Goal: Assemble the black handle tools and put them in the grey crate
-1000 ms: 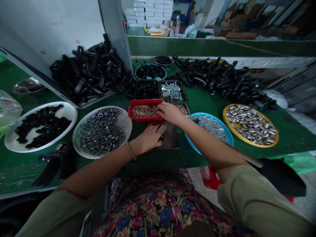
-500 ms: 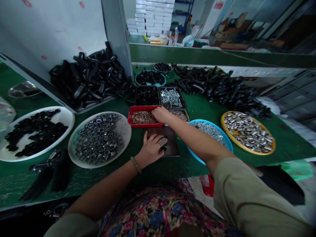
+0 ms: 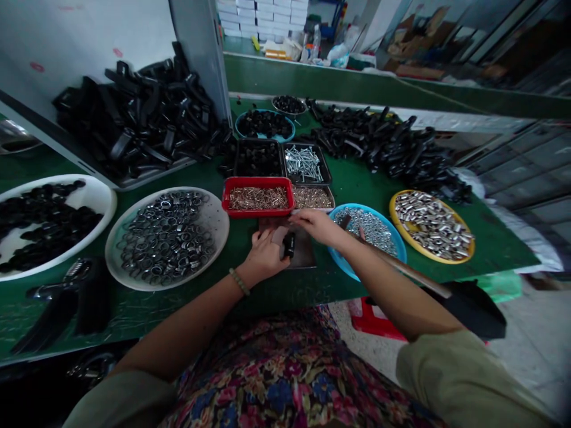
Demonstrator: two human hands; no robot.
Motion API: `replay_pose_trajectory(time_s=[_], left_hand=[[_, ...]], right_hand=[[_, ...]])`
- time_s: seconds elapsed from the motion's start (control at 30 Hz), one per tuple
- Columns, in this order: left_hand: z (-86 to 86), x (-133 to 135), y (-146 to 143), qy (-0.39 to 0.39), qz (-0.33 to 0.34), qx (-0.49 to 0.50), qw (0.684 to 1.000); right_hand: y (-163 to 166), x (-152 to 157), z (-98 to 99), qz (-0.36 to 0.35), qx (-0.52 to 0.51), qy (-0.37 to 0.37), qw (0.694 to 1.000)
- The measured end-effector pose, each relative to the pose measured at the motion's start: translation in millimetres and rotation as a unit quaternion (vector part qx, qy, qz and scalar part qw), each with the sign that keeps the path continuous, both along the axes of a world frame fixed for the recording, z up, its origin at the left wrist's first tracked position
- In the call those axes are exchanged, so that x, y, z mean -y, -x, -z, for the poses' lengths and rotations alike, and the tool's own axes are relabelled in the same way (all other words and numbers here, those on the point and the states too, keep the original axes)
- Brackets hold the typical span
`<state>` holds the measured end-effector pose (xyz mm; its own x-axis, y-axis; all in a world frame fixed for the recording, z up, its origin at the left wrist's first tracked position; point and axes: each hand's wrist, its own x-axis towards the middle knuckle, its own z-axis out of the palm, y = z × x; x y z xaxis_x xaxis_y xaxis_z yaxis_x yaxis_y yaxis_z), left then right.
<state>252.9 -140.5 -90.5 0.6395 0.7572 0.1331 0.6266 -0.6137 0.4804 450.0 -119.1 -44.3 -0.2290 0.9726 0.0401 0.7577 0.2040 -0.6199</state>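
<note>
My left hand (image 3: 264, 257) rests on a dark metal plate (image 3: 303, 252) at the table's front edge, fingers closed round a small black part (image 3: 289, 244). My right hand (image 3: 314, 225) hovers just right of it, fingers pinched together over the plate; what they pinch is too small to make out. Right behind both hands stands a red tray (image 3: 257, 198) of small coppery pieces, with a second dark tray (image 3: 313, 197) of similar pieces beside it.
Left: a white plate of metal rings (image 3: 166, 235) and a white plate of black parts (image 3: 44, 217). Right: a blue bowl of small silver pieces (image 3: 373, 229), a yellow plate of metal sleeves (image 3: 430, 223). Black handle heaps (image 3: 138, 119) and small trays (image 3: 306, 163) lie behind. A hand gripper (image 3: 62, 300) lies front left.
My right hand has pulled back from the red tray to the plate, next to my left hand. The left hand has lifted the black part slightly. The camera shifted.
</note>
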Motion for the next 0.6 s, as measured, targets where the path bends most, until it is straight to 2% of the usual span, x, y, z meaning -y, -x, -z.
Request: replay_pose_trajectory(time_s=[0.07, 0.17, 0.3, 0.4, 0.5, 0.57, 0.6], left_hand=[[1.7, -0.9, -0.1, 0.002, -0.001, -0.003, 1.000], [3.4, -1.5, -0.3, -0.002, -0.006, -0.004, 1.000], [3.9, -1.1, -1.1, 0.002, -0.006, -0.003, 1.000], [3.5, -0.7, -1.9, 0.003, -0.006, -0.006, 1.000], [3.2, -0.5, -2.5, -0.001, -0.009, -0.010, 1.000], [3.3, -0.4, -2.5, -0.004, -0.014, -0.008, 1.000], [3.4, -0.4, -2.5, -0.004, -0.015, -0.005, 1.000]], right_hand=[[-4.6, 19.1, 7.9, 0.019, -0.013, 0.049, 0.999], [-2.8, 30.8, 12.1, 0.031, 0.047, 0.067, 0.996], [11.0, 32.7, 5.3, -0.026, 0.229, 0.023, 0.973], [25.6, 34.5, 0.0, -0.082, 0.313, -0.015, 0.946], [29.2, 38.3, -2.3, -0.132, 0.349, -0.036, 0.927], [15.0, 46.0, -2.5, -0.119, 0.326, -0.051, 0.936], [1.8, 52.4, -2.3, -0.087, 0.316, -0.061, 0.943]])
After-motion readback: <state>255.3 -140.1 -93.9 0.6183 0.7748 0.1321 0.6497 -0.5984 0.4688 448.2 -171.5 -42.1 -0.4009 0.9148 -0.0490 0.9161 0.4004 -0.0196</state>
